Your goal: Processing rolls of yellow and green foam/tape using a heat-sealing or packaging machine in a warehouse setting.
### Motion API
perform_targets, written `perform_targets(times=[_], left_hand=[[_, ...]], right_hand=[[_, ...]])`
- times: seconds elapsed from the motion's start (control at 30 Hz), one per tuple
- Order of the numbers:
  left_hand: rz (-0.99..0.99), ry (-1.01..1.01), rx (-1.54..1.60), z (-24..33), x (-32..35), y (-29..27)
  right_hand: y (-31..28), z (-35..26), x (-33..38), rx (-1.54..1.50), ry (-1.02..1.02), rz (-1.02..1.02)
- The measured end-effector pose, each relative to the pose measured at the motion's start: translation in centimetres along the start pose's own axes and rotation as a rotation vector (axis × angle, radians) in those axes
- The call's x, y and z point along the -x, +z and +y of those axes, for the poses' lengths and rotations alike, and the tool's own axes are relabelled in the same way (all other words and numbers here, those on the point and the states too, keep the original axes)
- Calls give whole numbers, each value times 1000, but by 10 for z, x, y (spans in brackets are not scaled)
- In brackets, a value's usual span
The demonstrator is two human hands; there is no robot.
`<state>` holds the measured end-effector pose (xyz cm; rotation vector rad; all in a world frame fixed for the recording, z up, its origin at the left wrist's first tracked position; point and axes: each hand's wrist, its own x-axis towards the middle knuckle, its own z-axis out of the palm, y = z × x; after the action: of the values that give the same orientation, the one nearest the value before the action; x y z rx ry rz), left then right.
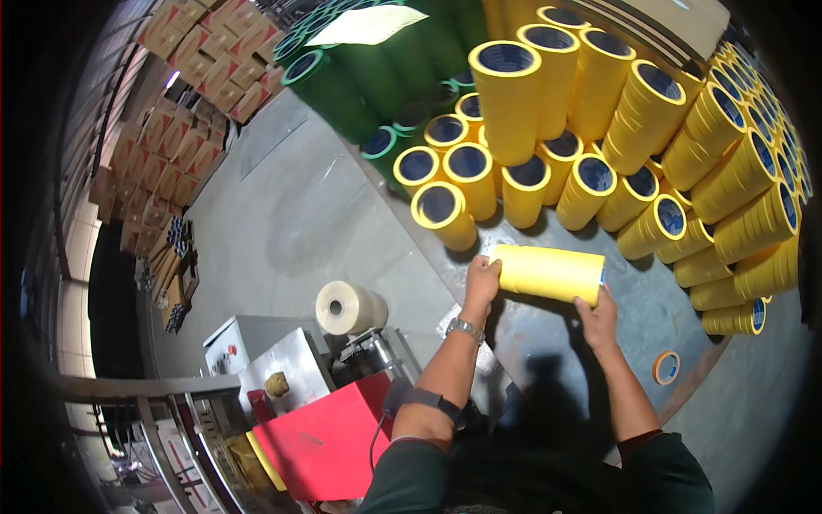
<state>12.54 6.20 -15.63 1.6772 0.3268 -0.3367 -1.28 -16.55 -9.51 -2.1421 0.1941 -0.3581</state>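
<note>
Head view shows a long yellow tape log (550, 273) held lying on its side between both hands, near the picture's centre and slightly toward 3 o'clock. It hangs just above the dark grey round worktop (659, 317), tilted a little, its right end lower. The left hand (481, 283) presses against the log's left end, fingers curled around the rim, a metal wristwatch (466, 329) on that wrist and a dark band (428, 399) farther up the forearm. The right hand (598, 319) cups the log from below at its lower right end, fingers wrapped up around it. Both hands' grip is closed on the log.

At 12 o'clock from the log, upright yellow tape stacks (514, 146) crowd the worktop, their cores showing blue inside; the nearest ones stand just beyond the log. At 2 to 3 o'clock more yellow stacks (753, 206) lean or lie in rows. A single small roll (667, 367) lies flat on the worktop at 4 o'clock, near its edge. Green tape stacks (360, 77) stand at 11 o'clock.

At 8 o'clock a roll of clear film (347, 307) sits on a metal machine (274, 360), with a red panel (330, 445) below it. Brown cartons (214, 60) are piled far off at 10 to 11 o'clock on the grey floor (291, 214).
</note>
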Motion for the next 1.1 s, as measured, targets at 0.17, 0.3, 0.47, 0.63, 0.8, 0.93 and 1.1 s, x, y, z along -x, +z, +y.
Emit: perform_targets(times=[0.17, 0.3, 0.47, 0.63, 0.8, 0.93, 1.1], left_hand=[[32, 249, 228, 83, 93, -59], [60, 268, 472, 107, 193, -160], [450, 349, 663, 69, 323, -276], [743, 366, 762, 8, 433, -351], [946, 238, 550, -60, 500, -391], [931, 218, -98, -92, 526, -419], [719, 389, -1, -104, 516, -436]], right_hand=[[-8, -69, 27, -470, 191, 4], [10, -145, 38, -604, 155, -161], [84, -246, 95, -754, 19, -545], [159, -310, 166, -588, -23, -916], [213, -334, 222, -670, 71, -1223], [229, -339, 229, -607, -9, -1215], [236, -351, 228, -514, -20, -1162]])
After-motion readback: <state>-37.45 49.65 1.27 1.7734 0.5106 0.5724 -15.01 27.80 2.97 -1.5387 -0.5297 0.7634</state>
